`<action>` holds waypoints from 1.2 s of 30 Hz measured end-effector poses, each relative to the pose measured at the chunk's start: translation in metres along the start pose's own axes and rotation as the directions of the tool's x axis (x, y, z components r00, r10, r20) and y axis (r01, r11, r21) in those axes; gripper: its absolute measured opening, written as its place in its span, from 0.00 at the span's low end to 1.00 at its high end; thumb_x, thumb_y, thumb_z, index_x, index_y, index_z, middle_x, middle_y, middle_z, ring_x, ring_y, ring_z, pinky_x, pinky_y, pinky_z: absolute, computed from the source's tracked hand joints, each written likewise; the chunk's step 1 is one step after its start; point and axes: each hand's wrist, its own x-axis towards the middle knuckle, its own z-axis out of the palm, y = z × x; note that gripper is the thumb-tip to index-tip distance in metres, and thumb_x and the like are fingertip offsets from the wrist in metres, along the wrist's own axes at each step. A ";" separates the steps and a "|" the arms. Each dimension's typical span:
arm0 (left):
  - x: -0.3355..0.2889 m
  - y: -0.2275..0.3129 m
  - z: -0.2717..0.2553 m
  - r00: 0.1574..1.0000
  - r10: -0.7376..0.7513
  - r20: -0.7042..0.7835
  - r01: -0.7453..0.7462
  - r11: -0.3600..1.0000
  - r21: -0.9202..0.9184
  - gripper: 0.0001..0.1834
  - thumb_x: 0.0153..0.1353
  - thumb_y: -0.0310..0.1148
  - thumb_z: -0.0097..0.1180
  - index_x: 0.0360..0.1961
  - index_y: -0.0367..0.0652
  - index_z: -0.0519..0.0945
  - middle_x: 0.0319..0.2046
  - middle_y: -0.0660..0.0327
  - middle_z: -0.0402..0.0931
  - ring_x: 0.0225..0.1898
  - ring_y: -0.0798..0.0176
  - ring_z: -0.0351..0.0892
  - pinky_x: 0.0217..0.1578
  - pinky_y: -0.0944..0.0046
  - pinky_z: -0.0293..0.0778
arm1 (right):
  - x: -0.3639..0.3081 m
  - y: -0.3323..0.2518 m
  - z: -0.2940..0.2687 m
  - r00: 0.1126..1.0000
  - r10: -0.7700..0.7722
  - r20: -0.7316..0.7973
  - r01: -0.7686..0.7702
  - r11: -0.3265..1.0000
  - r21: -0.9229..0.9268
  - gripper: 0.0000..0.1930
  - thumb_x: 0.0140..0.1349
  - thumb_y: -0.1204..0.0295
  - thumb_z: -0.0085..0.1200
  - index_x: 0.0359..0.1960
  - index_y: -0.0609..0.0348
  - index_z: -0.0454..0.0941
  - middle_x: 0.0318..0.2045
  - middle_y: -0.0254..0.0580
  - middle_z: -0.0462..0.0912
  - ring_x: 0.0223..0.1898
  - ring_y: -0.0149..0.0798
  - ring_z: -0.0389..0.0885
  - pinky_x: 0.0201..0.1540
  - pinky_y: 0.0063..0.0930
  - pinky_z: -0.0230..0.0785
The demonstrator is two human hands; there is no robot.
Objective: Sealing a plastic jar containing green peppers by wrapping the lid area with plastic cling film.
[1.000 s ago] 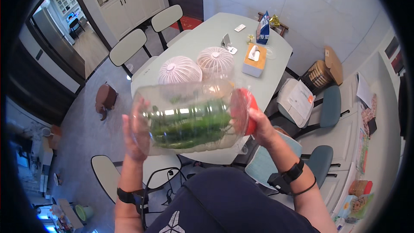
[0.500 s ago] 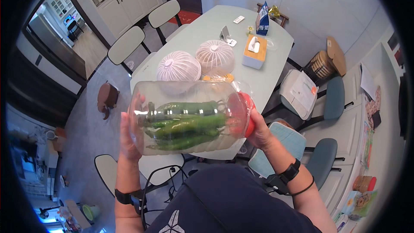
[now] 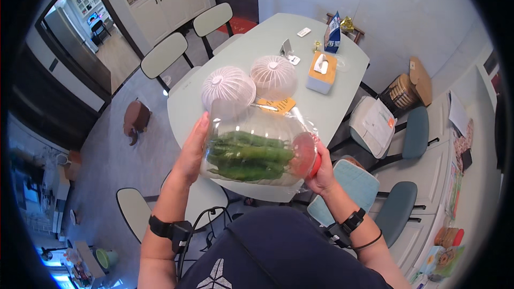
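Observation:
I hold a large clear plastic jar [image 3: 225, 120] on its side between my two hands, over the near part of the table [image 3: 187, 123]. Long green peppers [image 3: 249, 156] lie inside it. At the jar's left end, my left hand [image 3: 190, 156] presses against the base. My right hand [image 3: 324, 173] grips the red lid [image 3: 317, 165] at the other end. Clear plastic film [image 3: 309, 126] shows around the lid end. Beyond the jar lies a flat yellow-orange piece with dark marks [image 3: 278, 105], partly hidden.
Two pale pink mesh domes [image 3: 229, 88] stand on the table beyond the jar. A tissue box [image 3: 321, 77], a phone stand [image 3: 286, 48] and a blue bag [image 3: 332, 35] are farther back. Chairs surround the table, one with a light blue cushion [image 3: 353, 184]. Dark cables [image 3: 211, 214] hang near my left forearm.
The jar looks smaller and farther from me, and its left end has swung toward the right. My left hand has moved right and up with it. My right hand still grips the lid.

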 end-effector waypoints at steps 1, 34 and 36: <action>0.004 -0.001 -0.002 0.999 -0.050 -0.005 0.049 0.998 -0.040 0.42 0.74 0.60 0.40 0.75 0.37 0.57 0.72 0.55 0.59 0.72 0.59 0.58 0.72 0.59 0.52 | 0.002 -0.012 0.007 0.999 0.033 -0.037 -0.036 0.997 -0.066 0.32 0.70 0.44 0.44 0.67 0.49 0.66 0.56 0.41 0.77 0.52 0.42 0.80 0.54 0.43 0.76; 0.000 0.013 -0.016 0.996 0.047 -0.073 -0.051 0.997 -0.052 0.45 0.71 0.69 0.28 0.80 0.52 0.44 0.79 0.53 0.42 0.72 0.48 0.54 0.69 0.46 0.57 | 0.003 -0.087 0.080 0.977 -0.213 -0.022 0.189 0.907 -0.377 0.38 0.70 0.43 0.46 0.73 0.54 0.59 0.66 0.43 0.69 0.65 0.40 0.71 0.67 0.38 0.63; -0.010 0.046 -0.019 0.926 0.378 -0.012 -0.363 0.897 0.252 0.48 0.70 0.70 0.29 0.79 0.48 0.45 0.79 0.54 0.43 0.74 0.51 0.51 0.71 0.48 0.54 | -0.008 -0.114 0.093 0.902 -0.378 0.207 0.428 0.842 -0.330 0.41 0.67 0.42 0.46 0.75 0.54 0.57 0.68 0.43 0.67 0.66 0.40 0.68 0.67 0.41 0.63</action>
